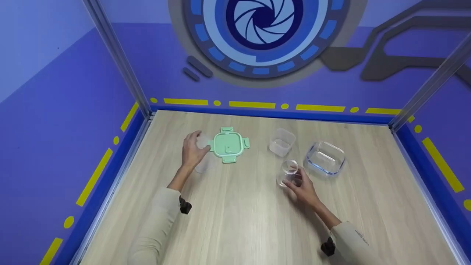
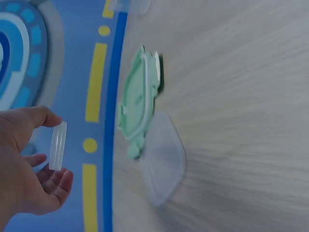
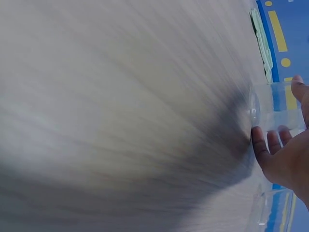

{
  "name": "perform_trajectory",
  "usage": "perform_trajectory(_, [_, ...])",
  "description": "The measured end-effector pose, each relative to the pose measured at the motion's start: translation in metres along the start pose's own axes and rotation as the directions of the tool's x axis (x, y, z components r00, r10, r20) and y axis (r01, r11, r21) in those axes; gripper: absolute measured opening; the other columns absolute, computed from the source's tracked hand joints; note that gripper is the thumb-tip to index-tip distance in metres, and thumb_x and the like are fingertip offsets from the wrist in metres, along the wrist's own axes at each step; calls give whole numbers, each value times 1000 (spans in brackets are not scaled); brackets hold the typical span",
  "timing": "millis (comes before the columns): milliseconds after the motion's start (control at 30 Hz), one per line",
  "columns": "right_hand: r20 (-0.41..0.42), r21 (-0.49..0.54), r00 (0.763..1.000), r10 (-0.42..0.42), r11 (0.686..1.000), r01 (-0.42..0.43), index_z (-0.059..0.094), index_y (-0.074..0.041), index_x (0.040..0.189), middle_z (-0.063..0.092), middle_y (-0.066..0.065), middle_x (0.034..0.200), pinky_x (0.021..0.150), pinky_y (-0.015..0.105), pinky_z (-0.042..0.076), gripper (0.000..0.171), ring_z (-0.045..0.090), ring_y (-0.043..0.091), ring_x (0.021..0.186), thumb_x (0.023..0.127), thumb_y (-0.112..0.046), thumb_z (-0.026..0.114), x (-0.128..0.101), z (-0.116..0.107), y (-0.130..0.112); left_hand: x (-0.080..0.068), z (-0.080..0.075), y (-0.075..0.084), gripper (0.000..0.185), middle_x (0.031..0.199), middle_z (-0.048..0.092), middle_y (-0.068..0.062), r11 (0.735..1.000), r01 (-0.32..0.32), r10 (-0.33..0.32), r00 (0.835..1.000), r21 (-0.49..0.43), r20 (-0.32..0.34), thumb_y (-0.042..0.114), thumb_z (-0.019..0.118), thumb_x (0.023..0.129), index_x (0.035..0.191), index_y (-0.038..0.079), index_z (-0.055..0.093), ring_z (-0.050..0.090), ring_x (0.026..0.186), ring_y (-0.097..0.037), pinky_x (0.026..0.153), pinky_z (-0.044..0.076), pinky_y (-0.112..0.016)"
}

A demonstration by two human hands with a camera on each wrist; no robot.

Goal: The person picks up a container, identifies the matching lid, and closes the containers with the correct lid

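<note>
Head view of a wooden table [image 1: 239,221] on which several containers and lids are laid out. The left hand [image 1: 191,151] pinches a small round clear lid [image 2: 58,145] between thumb and fingertips, held on edge just above the table and beside the green clip lid [image 1: 229,144]. In the left wrist view a second, frosted squarish lid [image 2: 164,159] lies flat on the table, touching the near edge of the green clip lid. The right hand [image 1: 303,187] curls its fingers round a small clear jar [image 1: 288,172], which stands near the middle of the table with its mouth open. Behind the jar stand a frosted square tub [image 1: 282,141] and, to its right, a clear glass dish [image 1: 325,157]; both are uncovered.

The step in hand appears to be the pairing of lid and jar: each hand has its part, but the two are well apart. The next move would call for bringing the round lid across to the jar's mouth, turning it flat, and seating it squarely while the right hand steadies the jar.
</note>
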State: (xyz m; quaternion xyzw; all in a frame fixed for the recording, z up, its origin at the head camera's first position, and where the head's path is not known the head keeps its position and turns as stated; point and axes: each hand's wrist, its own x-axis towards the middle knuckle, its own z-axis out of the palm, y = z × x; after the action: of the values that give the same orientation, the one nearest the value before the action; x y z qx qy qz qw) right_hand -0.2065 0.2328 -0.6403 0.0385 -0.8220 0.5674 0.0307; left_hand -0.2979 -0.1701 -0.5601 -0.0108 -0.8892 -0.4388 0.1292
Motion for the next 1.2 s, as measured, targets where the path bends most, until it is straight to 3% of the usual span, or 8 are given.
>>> perform_trajectory(133, [7, 19, 1000, 9, 1000, -9, 46, 3, 144, 58, 31, 131, 109, 63, 43, 62, 57, 48, 125, 89, 2, 75, 3, -3, -3, -15, 2, 14, 66, 136, 63, -19, 985, -173, 174, 981, -15, 85, 10, 80, 83, 143, 2, 54, 59, 125, -37, 108, 46, -52])
perform_trajectory(300, [8, 42, 1000, 9, 999, -10, 48, 7, 142, 59, 32, 127, 109, 64, 42, 62, 56, 50, 123, 87, 6, 75, 5, -2, -6, -32, 12, 25, 66, 135, 63, -23, 935, -356, 352, 918, -11, 182, 6, 82, 82, 141, -3, 54, 61, 123, -37, 104, 51, -51])
perform_trajectory(400, [43, 29, 999, 20, 999, -21, 50, 3, 141, 62, 27, 129, 108, 60, 45, 62, 58, 45, 125, 87, 0, 78, 4, 0, -8, -41, 21, 33, 65, 135, 62, -22, 914, -403, 400, 882, -43, 249, 6, 83, 82, 139, -4, 55, 60, 124, -37, 103, 52, -52])
perform_trajectory(500, [77, 38, 997, 19, 999, -22, 50, 0, 142, 61, 24, 132, 108, 58, 46, 62, 59, 42, 126, 87, -5, 80, 3, 3, -11, -47, 30, 41, 63, 135, 62, -22, 908, -406, 417, 853, -104, 314, 5, 81, 83, 140, -3, 54, 60, 124, -35, 98, 54, -51])
perform_trajectory(667, [89, 82, 996, -16, 997, 9, 51, 1, 141, 60, 25, 135, 108, 59, 47, 62, 59, 43, 126, 87, -3, 79, 0, 7, -11, -55, 48, 52, 64, 136, 62, -22, 912, -372, 411, 822, -173, 395, 5, 80, 85, 143, -2, 52, 59, 124, -33, 93, 57, -46])
perform_trajectory(900, [85, 92, 996, 19, 995, -27, 52, -1, 140, 62, 22, 134, 109, 56, 47, 62, 59, 40, 127, 85, -5, 82, 2, 16, -13, -61, 67, 62, 65, 136, 62, -20, 920, -336, 392, 805, -202, 445, 6, 81, 84, 143, 0, 53, 60, 124, -30, 94, 57, -40])
perform_trajectory(1067, [101, 61, 994, 33, 997, -40, 52, -2, 141, 62, 21, 133, 107, 56, 48, 63, 61, 39, 126, 86, -7, 82, 4, 20, -13, -63, 79, 67, 64, 135, 63, -19, 911, -358, 413, 794, -207, 445, 7, 81, 83, 141, 1, 55, 61, 121, -29, 94, 57, -37])
perform_trajectory(1200, [90, 56, 995, 34, 998, -39, 53, -3, 140, 63, 21, 134, 108, 57, 48, 63, 61, 39, 125, 85, -6, 83, 4, 20, -12, -63, 88, 72, 64, 136, 63, -17, 901, -387, 433, 777, -195, 457, 8, 81, 84, 142, 3, 54, 61, 119, -27, 95, 56, -34])
